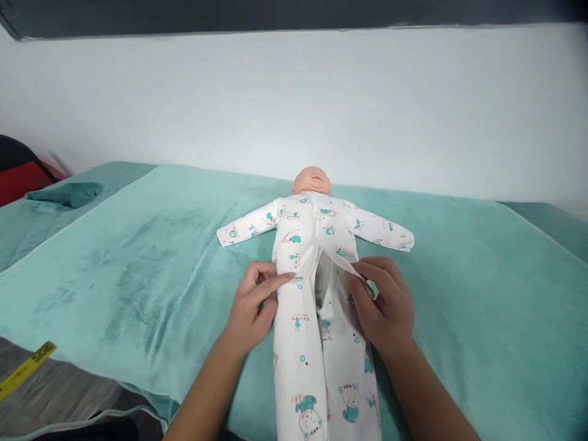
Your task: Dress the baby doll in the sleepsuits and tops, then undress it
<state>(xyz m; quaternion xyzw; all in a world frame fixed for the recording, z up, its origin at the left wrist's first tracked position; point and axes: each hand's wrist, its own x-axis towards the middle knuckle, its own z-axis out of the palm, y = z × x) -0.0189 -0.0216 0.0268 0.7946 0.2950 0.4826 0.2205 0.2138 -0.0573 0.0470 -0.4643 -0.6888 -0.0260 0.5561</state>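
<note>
A baby doll (312, 180) lies on its back, dressed in a white baby top (303, 223) printed with small animals. White printed baby trousers (298, 361) cover its legs. My right hand (383, 300) pinches the loose front flap of the top and holds it lifted away to the right, leaving a gap at the belly. On the other side, my left hand (257, 300) rests against the doll's waist, its index finger stretched over the top's lower edge and its other fingers curled at the side. Both sleeves lie spread outward.
A green plush blanket (138, 263) covers the surface under the doll. Behind it rises a white wall (257, 98). A red and black object (22, 174) stands at the far left, and yellow tape (27, 370) shows at the lower left.
</note>
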